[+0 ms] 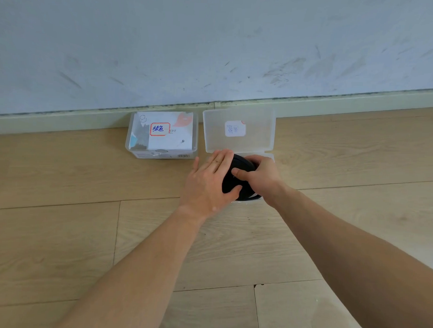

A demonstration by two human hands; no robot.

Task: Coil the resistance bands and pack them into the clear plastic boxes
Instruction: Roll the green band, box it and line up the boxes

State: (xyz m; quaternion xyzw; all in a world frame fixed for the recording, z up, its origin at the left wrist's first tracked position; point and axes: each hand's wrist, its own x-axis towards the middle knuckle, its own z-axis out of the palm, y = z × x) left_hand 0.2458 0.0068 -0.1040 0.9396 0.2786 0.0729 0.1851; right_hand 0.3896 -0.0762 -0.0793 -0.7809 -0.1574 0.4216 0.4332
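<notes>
The black coiled band (239, 179) sits between both hands, directly over the body of the open clear box (270, 156), of which only a sliver of rim shows past the right wrist and a pale edge below the coil. Whether the coil already rests on the box's bottom or hangs just above it cannot be told, since the hands cover the walls. The left hand (209, 185) grasps the coil from its left side, fingers laid fairly flat over the top and thumb hooked against the near edge. The right hand (261, 176) grasps it from the right, fingers wrapped over the far side and thumb pressed across the top face. A loose strand of band curves out under the right wrist.

The box's lid (238, 130) stands raised toward the skirting board (65, 114), a small sticker on it. Just beside it on the left is a closed clear box (162, 135) with a red-bordered label (159, 129), already holding things. Both stand on the wooden floor (87, 184).

The step in hand looks like seating the coil in the box. Next, I judge, it needs pressing down evenly so it does not spring open, the stray strand tucked inside the walls, then one hand freed to fold the lid down
</notes>
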